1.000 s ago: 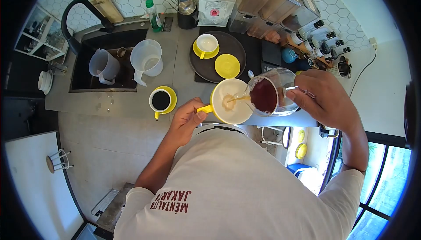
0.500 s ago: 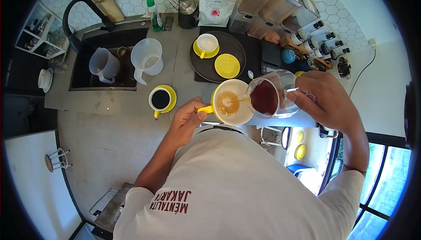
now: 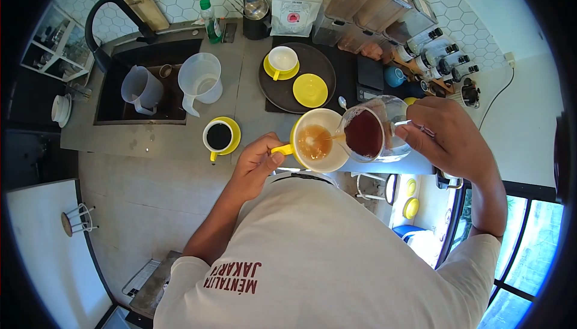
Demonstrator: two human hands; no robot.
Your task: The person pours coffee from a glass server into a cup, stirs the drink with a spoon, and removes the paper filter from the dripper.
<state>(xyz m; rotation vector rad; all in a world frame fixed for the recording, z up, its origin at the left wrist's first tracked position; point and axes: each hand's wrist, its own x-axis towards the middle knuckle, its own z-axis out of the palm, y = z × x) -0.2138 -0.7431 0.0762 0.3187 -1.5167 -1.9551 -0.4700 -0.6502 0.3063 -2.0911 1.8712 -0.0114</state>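
My left hand [image 3: 258,165] is closed on the handle of a yellow cup [image 3: 327,159] with a white inside, held in front of my chest. My right hand [image 3: 445,134] grips the handle of a glass jug [image 3: 390,146], tilted so its spout is over the cup's right side. Dark reddish-brown liquid fills part of the jug, and a thin stream of it runs into the cup. A shallow pool of amber liquid covers the cup's bottom. To the left, a yellow cup of black liquid [image 3: 219,136] sits on a yellow saucer [image 3: 236,137] on the counter.
A round dark tray [image 3: 282,96] bears a cup and yellow saucers. Two plastic pitchers stand left, one on the counter [image 3: 200,76], one in the dark sink [image 3: 141,88]. A black scale [image 3: 369,75], clear bins [image 3: 378,7] and a row of bottles are at the right back.
The pool of liquid in the cup has spread wider as the stream keeps running. Both hands stay almost where they were.
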